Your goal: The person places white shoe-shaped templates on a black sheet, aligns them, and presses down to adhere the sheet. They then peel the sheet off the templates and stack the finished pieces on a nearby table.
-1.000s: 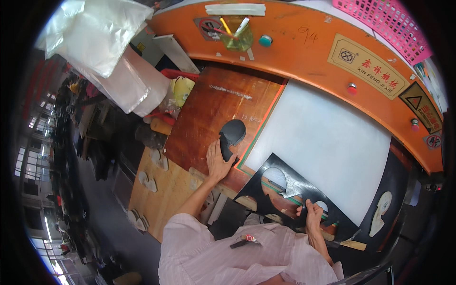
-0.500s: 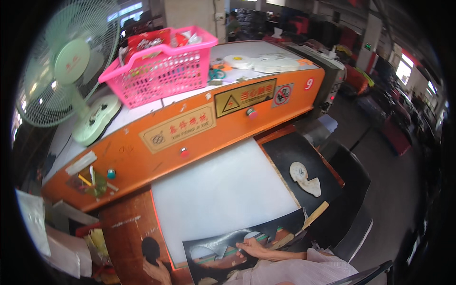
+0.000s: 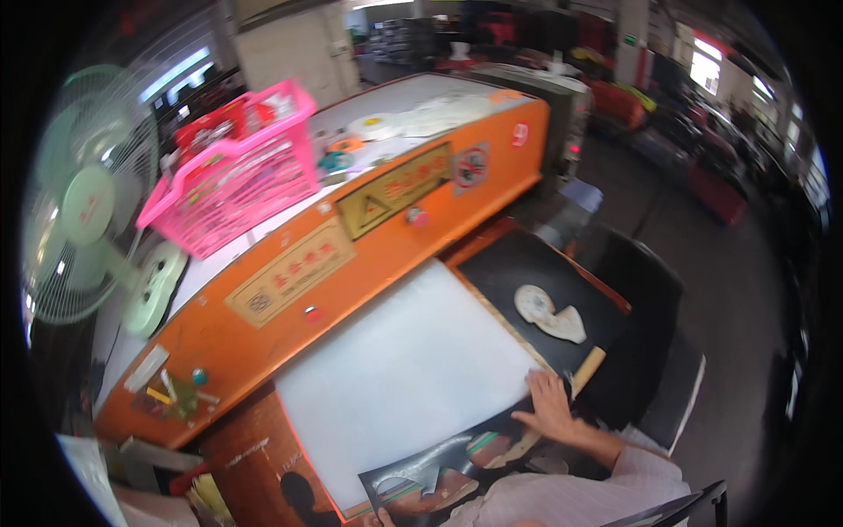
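Note:
A black sheet point(image 3: 433, 458) with large cut-out holes lies along the near side of the white cutting pad point(image 3: 399, 360). My right hand point(image 3: 551, 411) is at the sheet's right end, by the pad's near right corner, its fingers stretched and thumb apart. Only a few fingers of my left hand point(image 3: 385, 518) show at the lower edge; they close on the sheet's near left corner. To the left, a dark rounded cut piece point(image 3: 299, 496) rests on the brown board point(image 3: 237, 465). A pale curved template point(image 3: 549, 314) lies on a black surface to the right of the pad.
An orange machine beam point(image 3: 290, 307) with buttons spans the far side of the pad. On top stand a pink basket point(image 3: 237, 193) and a green fan point(image 3: 92, 206). A yellowish bar point(image 3: 588, 369) sticks out near my right hand. White pages hang at the lower left.
My right hand has moved right from the sheet's holes to its right end and spread out. My left hand has left the dark piece for the sheet's left corner. The view has turned.

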Available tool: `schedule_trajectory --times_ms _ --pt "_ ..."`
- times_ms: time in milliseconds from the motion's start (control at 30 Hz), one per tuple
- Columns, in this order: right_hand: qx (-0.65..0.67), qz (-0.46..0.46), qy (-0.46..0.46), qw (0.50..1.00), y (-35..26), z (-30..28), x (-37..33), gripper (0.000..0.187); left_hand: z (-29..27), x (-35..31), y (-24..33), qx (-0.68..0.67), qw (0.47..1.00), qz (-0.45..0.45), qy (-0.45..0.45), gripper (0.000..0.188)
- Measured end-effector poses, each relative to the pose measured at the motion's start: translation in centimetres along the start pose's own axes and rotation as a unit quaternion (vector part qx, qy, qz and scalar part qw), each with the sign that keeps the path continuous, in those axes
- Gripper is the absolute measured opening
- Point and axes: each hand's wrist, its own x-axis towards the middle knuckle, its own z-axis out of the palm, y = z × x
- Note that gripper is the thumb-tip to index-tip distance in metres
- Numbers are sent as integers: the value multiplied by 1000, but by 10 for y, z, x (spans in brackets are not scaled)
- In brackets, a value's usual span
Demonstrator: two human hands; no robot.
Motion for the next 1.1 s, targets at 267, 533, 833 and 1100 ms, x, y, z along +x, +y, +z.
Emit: schedule_trajectory --times_ms 267,533,833,1100 --pt "67 24 13 997 67 15 -14 90 -11 10 -6 43 988 31 -145 36" --pt "184 -4 -56 981 116 10 -105 32 -15 31 -15 79 966 32 -244 30" --pt "20 270 -66 960 91 27 -351 24 6 -40 137 -38 852 204 -481 22" --pt "-168 432 -7 886 131 -57 -512 20 108 -184 275 -24 662 415 -624 20"
